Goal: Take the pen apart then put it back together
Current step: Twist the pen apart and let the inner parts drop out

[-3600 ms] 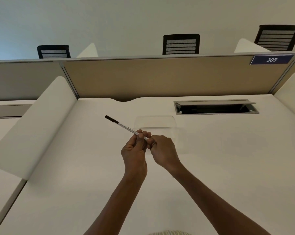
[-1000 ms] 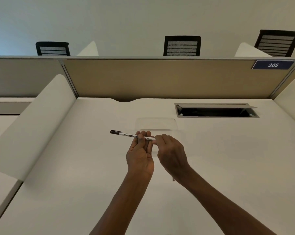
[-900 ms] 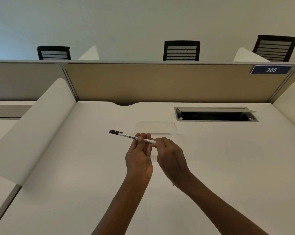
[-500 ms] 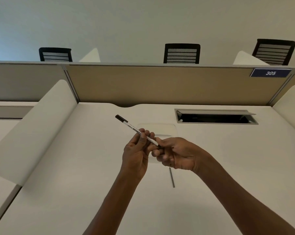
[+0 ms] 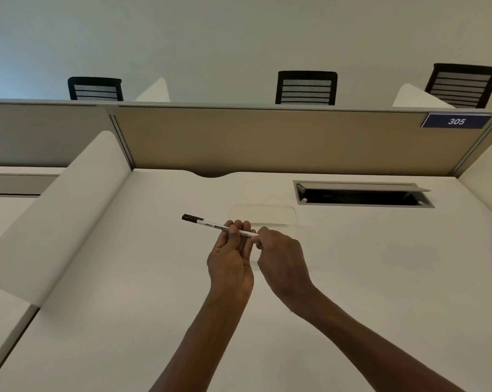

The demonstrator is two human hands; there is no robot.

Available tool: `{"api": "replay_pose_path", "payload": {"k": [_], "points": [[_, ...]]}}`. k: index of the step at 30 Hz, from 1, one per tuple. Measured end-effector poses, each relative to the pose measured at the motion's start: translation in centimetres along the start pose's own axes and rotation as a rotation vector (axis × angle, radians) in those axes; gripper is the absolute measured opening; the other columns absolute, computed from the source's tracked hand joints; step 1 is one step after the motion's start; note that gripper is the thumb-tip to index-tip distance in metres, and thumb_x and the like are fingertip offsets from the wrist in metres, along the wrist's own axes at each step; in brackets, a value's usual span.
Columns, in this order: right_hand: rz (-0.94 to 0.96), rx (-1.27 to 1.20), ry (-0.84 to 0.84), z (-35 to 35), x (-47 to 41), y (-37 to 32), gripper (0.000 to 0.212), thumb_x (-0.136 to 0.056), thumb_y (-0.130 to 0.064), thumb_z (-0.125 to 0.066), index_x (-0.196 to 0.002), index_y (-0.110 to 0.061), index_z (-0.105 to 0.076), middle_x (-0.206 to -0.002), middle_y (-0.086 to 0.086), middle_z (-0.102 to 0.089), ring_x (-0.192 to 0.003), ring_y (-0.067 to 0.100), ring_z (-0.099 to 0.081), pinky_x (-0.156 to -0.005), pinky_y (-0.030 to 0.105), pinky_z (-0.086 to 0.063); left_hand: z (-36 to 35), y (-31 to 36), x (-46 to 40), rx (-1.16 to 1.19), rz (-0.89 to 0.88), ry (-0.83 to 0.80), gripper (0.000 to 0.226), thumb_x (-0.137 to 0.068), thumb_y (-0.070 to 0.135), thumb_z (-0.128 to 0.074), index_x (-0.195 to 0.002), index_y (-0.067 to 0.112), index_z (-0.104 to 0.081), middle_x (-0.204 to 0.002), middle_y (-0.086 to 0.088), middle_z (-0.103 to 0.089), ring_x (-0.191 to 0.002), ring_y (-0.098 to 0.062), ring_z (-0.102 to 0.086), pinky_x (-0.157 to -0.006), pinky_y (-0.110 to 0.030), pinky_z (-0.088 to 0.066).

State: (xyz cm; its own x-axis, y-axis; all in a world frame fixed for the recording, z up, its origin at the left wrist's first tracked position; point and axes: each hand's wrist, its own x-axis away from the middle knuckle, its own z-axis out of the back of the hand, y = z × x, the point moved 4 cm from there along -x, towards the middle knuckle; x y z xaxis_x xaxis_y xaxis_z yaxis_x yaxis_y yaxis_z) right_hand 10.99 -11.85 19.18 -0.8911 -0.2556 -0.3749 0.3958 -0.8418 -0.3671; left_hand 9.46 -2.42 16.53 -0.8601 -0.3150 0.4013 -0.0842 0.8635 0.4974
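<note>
So there's a big white desk (image 5: pixel 126 292) with a tan divider panel (image 5: pixel 267 142) at the back, a blue 305 sign (image 5: pixel 456 121) on it, and an open cable hatch (image 5: pixel 363 195) in the desktop. Both hands are up over the middle of the desk. The left hand (image 5: pixel 230 264) has its fingers curled round the pen (image 5: pixel 210 223), holding it nearly level, black cap pointing left. The right hand (image 5: pixel 281 261) pinches at the pen's right end, though what's between those fingertips is too small to tell
</note>
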Motion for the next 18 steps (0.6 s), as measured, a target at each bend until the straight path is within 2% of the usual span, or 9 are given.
{"api": "replay_pose_path", "payload": {"k": [4,8,12,14,15,17,18], "points": [[0.098,0.034,0.139,0.1,0.2,0.0,0.017,-0.086,-0.001,-0.065,-0.072,-0.008,-0.057,-0.056,0.006,-0.057,-0.044,0.019,-0.047,-0.039,0.028,-0.04,0.0,-0.2,0.1,0.031,0.021,0.027,0.018,-0.095,0.007,-0.056,-0.109,0.003,-0.066,-0.09,-0.007,-0.076,-0.084,-0.019,-0.076,-0.073,-0.033,-0.063],[0.169,0.109,0.209,-0.2,0.3,0.7,0.019,-0.082,-0.001,-0.071,-0.071,-0.008,-0.058,-0.056,0.005,-0.056,-0.045,0.017,-0.046,-0.039,0.025,-0.036,-0.1,-0.6,0.0,0.027,0.032,0.036,0.017,-0.095,0.008,-0.056,-0.107,0.003,-0.067,-0.087,-0.006,-0.078,-0.083,-0.019,-0.076,-0.068,-0.031,-0.063],[0.218,0.15,0.224,-0.4,0.7,1.2,0.019,-0.085,-0.008,-0.071,-0.071,-0.008,-0.059,-0.058,0.005,-0.057,-0.047,0.017,-0.049,-0.039,0.027,-0.041,-0.1,-0.9,0.0,0.007,0.045,0.017,0.016,-0.096,0.008,-0.055,-0.106,0.005,-0.067,-0.084,-0.005,-0.078,-0.082,-0.018,-0.076,-0.067,-0.03,-0.062],[0.151,0.074,0.137,-0.3,0.5,1.5,0.021,-0.093,-0.014,-0.06,-0.073,-0.009,-0.057,-0.06,0.005,-0.059,-0.049,0.019,-0.049,-0.043,0.03,-0.041,-0.1,-0.8,-0.1,-0.014,0.051,-0.005,0.017,-0.097,0.008,-0.053,-0.107,0.004,-0.066,-0.084,-0.005,-0.078,-0.083,-0.019,-0.076,-0.071,-0.032,-0.063],[0.068,-0.03,0.036,-0.4,0.3,1.8,0.023,-0.097,-0.017,-0.054,-0.075,-0.01,-0.057,-0.062,0.004,-0.061,-0.051,0.018,-0.049,-0.047,0.031,-0.042,-0.1,-0.8,-0.2,-0.022,0.052,-0.015,0.018,-0.097,0.007,-0.052,-0.109,0.004,-0.065,-0.085,-0.006,-0.077,-0.085,-0.019,-0.075,-0.074,-0.033,-0.062],[-0.201,-0.42,-0.239,-0.8,-0.2,2.6,0.033,-0.101,-0.026,-0.045,-0.075,-0.013,-0.06,-0.059,-0.001,-0.059,-0.049,0.013,-0.049,-0.052,0.03,-0.041,0.0,-0.7,-0.3,-0.035,0.056,-0.039,0.019,-0.098,0.005,-0.05,-0.11,0.002,-0.064,-0.088,-0.007,-0.075,-0.087,-0.02,-0.074,-0.079,-0.034,-0.061],[-0.357,-0.659,-0.359,-0.9,-0.3,2.9,0.038,-0.102,-0.032,-0.043,-0.074,-0.013,-0.061,-0.057,-0.001,-0.057,-0.045,0.012,-0.047,-0.049,0.027,-0.04,0.1,-0.7,-0.4,-0.043,0.06,-0.053,0.018,-0.098,0.005,-0.05,-0.109,0.002,-0.063,-0.09,-0.007,-0.074,-0.087,-0.019,-0.074,-0.08,-0.034,-0.061]]}}
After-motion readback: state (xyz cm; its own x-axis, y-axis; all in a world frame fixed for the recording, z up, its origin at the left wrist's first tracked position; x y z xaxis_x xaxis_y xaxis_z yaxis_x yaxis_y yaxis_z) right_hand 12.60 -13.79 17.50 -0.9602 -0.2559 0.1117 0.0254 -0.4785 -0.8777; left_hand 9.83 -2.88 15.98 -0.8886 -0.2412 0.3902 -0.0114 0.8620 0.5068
